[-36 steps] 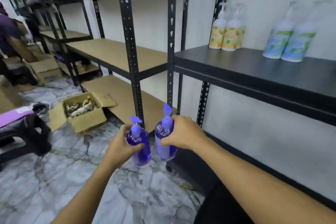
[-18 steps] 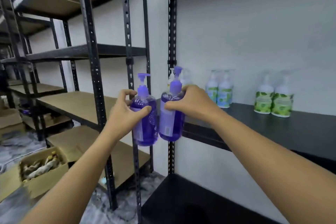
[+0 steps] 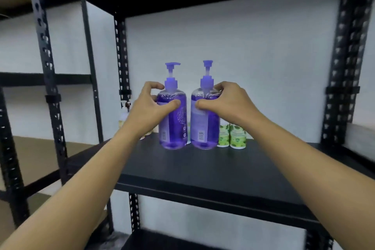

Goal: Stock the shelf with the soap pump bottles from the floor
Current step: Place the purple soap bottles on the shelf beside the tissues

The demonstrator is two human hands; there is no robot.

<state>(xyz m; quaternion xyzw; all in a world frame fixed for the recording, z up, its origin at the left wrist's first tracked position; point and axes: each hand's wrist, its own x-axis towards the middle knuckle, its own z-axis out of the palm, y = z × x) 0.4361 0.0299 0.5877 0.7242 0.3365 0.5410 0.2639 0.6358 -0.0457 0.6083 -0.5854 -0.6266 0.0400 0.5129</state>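
Bottles: two purple soap pump bottles, both upright, side by side, nearly touching, over the black shelf (image 3: 203,168)
Left bottle (image 3: 173,119): clear body, purple liquid, pump nozzle pointing right; base at or just above the shelf surface, contact cannot tell
Right bottle (image 3: 204,124): same type, white back label with barcode facing camera; base level with the other one
Left hand (image 3: 146,111): grip closed around left bottle's shoulder, thumb across the front, fingers curled behind near the pump collar
Right hand (image 3: 229,103): grip closed around right bottle's shoulder, thumb on the front, fingers wrapped over top and far side
Shelf: black board, mid level of a black metal rack; both forearms reach in over its front edge
Behind: green-label bottles (image 3: 231,135) standing at the back of the shelf against the white wall, just right of the purple pair; a pale yellowish bottle (image 3: 122,119) partly hidden behind the left hand
Rack posts: perforated black uprights (image 3: 343,67) at both sides
Left side: neighbouring rack with tan boards (image 3: 40,152), blurred
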